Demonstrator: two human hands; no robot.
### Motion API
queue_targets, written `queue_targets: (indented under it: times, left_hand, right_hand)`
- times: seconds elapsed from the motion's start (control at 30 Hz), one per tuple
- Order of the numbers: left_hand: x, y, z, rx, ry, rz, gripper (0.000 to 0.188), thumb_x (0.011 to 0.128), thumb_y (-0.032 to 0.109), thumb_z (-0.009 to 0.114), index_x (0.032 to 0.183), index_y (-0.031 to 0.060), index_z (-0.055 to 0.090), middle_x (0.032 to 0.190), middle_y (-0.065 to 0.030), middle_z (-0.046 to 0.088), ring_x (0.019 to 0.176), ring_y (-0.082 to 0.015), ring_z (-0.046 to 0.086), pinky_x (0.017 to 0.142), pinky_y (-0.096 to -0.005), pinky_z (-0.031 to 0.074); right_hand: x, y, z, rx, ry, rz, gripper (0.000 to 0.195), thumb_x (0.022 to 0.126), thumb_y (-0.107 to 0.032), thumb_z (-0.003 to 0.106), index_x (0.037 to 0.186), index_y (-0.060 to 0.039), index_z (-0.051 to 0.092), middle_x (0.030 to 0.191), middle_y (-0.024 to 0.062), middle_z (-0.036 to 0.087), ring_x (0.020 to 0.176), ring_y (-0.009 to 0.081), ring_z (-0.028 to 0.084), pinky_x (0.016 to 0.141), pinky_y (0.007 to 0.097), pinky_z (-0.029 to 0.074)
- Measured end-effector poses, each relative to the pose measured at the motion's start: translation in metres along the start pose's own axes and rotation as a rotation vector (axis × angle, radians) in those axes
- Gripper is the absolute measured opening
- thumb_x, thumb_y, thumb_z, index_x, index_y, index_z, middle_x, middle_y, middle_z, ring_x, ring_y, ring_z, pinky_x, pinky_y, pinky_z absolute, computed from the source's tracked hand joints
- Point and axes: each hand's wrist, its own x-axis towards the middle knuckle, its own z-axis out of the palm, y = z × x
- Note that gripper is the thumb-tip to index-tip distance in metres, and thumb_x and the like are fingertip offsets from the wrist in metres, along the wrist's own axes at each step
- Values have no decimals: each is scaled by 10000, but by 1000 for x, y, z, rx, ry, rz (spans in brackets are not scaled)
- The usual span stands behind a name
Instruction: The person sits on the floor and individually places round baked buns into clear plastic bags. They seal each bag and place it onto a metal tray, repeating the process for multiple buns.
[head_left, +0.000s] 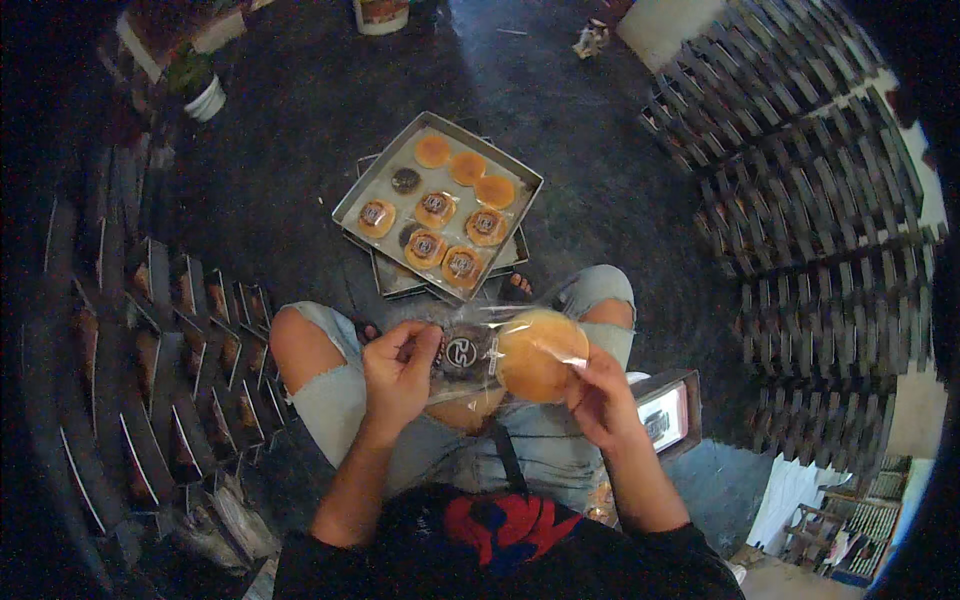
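Observation:
My left hand (401, 371) pinches one end of a clear printed plastic bag (459, 352) above my lap. At the bag's other end, my right hand (601, 390) grips the edge of a round golden bun (544, 356); plastic shines over the bun. Another light-brown round surface, perhaps a second bun (465, 412), shows below the bag, partly covered. In front of my knees lies a square metal tray (349, 202). Several wrapped buns (424, 247) with printed film sit in its near half, and plain golden buns (433, 151) lie along the far side.
More trays (390, 274) lie beneath the top one. Stacked dark trays or racks rise at left (157, 360) and right (817, 330). By my right knee stands a box (667, 412) with printed white material. A potted plant (204, 97) and a bucket (381, 15) stand farther off.

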Motion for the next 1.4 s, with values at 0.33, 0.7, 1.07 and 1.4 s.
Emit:
queue_targets:
  times: [0.33,0.7,1.07,1.4]
  left_hand:
    - [-43,110,61,-1277,-329,-181,796,885,322,631,1500,-11,250,1482,-208,408,1343,-333,445,1139,-450,334]
    - [-46,87,46,-1338,-252,-200,884,835,171,733,1514,11,191,1509,-236,342,1407,-310,357,1158,-430,292]
    - [-27,45,53,-1269,-48,-485,628,975,518,369,1332,14,477,1188,-213,619,1069,-328,627,955,-441,508]
    - [-25,38,74,-1326,-130,-703,626,965,557,435,1373,83,466,1347,-126,558,1233,-344,551,1034,-497,471]
  right_hand:
    - [-63,-5,52,-1323,-185,-1197,459,745,-30,734,1192,-21,630,1281,261,603,1262,432,546,1129,640,223]
    - [-26,35,70,-1210,-15,-1168,540,763,-80,690,1294,-48,598,1437,173,511,1378,380,432,1149,655,152]
    - [-11,62,54,-1172,-198,-933,343,732,-102,777,1062,-97,686,1372,184,538,1322,375,465,1159,597,166]
    - [-36,29,-14,-1143,140,-748,381,789,-142,801,1131,-58,654,884,87,691,768,207,653,687,367,551]
